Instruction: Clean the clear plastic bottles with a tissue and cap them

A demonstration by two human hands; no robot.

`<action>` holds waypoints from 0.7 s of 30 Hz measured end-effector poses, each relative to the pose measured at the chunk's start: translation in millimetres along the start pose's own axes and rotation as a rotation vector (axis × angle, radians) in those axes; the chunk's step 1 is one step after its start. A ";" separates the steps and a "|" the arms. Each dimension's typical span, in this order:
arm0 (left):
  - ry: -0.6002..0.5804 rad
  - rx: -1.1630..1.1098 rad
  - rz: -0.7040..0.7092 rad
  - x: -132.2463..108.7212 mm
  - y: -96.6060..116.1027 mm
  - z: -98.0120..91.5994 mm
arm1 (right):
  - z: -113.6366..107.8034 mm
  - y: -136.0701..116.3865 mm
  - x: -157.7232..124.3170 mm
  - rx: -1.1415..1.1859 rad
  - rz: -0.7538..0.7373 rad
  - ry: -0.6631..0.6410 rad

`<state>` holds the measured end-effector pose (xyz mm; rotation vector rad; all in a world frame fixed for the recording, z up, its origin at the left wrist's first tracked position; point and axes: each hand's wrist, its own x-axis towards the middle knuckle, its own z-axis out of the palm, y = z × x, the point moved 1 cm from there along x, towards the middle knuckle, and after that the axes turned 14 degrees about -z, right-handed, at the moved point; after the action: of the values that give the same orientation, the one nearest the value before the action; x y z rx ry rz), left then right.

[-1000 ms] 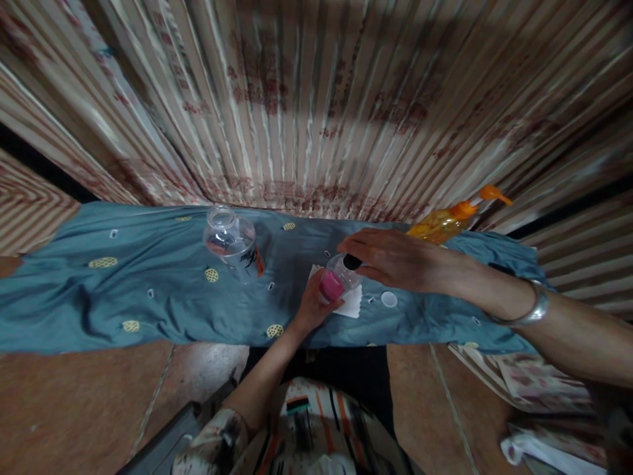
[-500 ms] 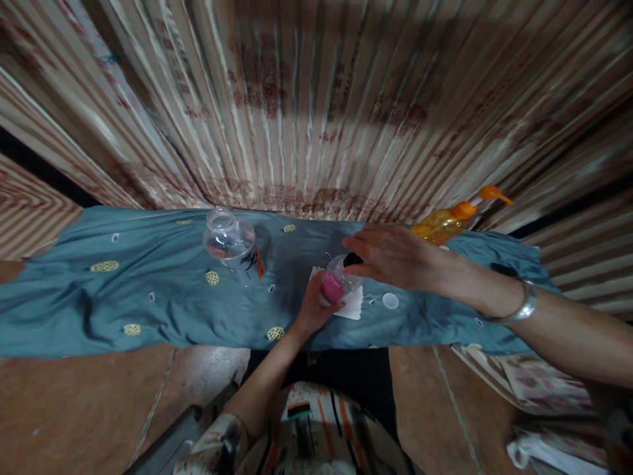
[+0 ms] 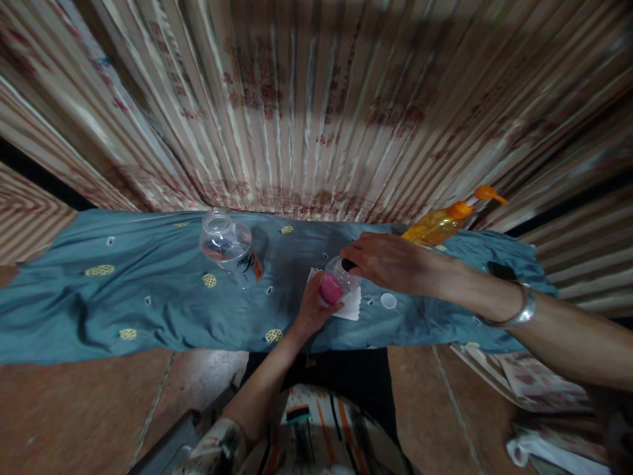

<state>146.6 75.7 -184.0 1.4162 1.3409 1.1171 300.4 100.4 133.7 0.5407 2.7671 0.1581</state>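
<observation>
My left hand (image 3: 315, 307) is wrapped around a small clear plastic bottle (image 3: 349, 280) with a pink patch (image 3: 330, 289) on its side. The bottle is tilted over a white napkin (image 3: 350, 307). At its upper right end, my right hand (image 3: 390, 262) pinches a small black piece (image 3: 348, 264), perhaps a cap; its exact kind is hard to make out. The fingers partly hide where the black piece meets the bottle. A round white disc (image 3: 388, 301) lies just below my right hand.
A large clear plastic jar (image 3: 228, 247) without a lid stands at left on the blue-green cloth (image 3: 168, 316). At back right, an orange pump bottle (image 3: 438, 224) is partly behind my right hand. A dark flat object (image 3: 501, 270) lies beyond my right forearm. Pleated curtains hang behind.
My right hand has shifted slightly, and its fingers are more closed over the black piece. The left hand keeps its hold on the bottle. The whole view has moved a little.
</observation>
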 end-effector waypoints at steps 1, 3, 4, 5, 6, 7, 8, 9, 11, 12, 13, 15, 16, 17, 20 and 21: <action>0.000 0.000 -0.002 0.0 -0.1 0.0 | 1.9 -0.4 -0.5 -0.011 0.009 0.017; -0.001 0.000 -0.001 0.1 -0.3 0.3 | 6.4 -1.5 -2.0 -0.022 0.031 0.056; -0.002 -0.001 0.000 0.1 -0.4 0.7 | 9.0 -2.0 -3.0 -0.025 0.043 0.062; -0.003 -0.001 0.002 0.1 -0.6 1.1 | 11.7 -2.6 -3.8 -0.030 0.053 0.059; -0.003 -0.001 0.003 0.1 -0.9 1.6 | 14.3 -3.1 -4.3 -0.039 0.058 0.055; -0.001 -0.001 0.003 0.2 -1.2 2.0 | 16.8 -3.4 -4.4 -0.049 0.058 0.055; 0.001 0.000 0.002 0.2 -1.6 2.2 | 19.0 -3.5 -4.3 -0.059 0.053 0.063; 0.006 0.001 -0.001 0.4 -1.9 2.1 | 21.1 -3.3 -4.0 -0.064 0.044 0.082; 0.014 0.005 -0.009 0.9 -2.1 1.1 | 25.1 -1.0 -4.1 -0.051 0.030 0.142; 0.016 0.007 -0.013 1.3 -1.8 0.3 | 27.8 1.3 -5.4 -0.025 0.028 0.176; 0.016 0.008 -0.015 1.7 -1.1 -0.8 | 31.4 4.4 -7.7 0.014 0.037 0.214; 0.012 0.006 -0.018 2.4 1.7 -3.0 | 44.2 11.9 -16.1 0.140 0.090 0.317; 0.008 0.004 -0.020 2.7 3.7 -4.2 | 54.5 15.7 -21.7 0.211 0.145 0.394; 0.004 0.001 -0.023 2.9 5.9 -5.3 | 68.0 18.7 -27.4 0.282 0.214 0.489; -0.011 -0.006 -0.039 3.7 12.8 -8.1 | 127.7 17.7 -37.4 0.445 0.429 0.725; -0.016 -0.007 -0.046 4.1 14.9 -9.0 | 152.0 13.2 -36.0 0.483 0.500 0.739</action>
<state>141.2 79.1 -167.3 1.3804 1.3500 1.0769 386.4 105.9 2.7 1.5734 3.3051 -0.2687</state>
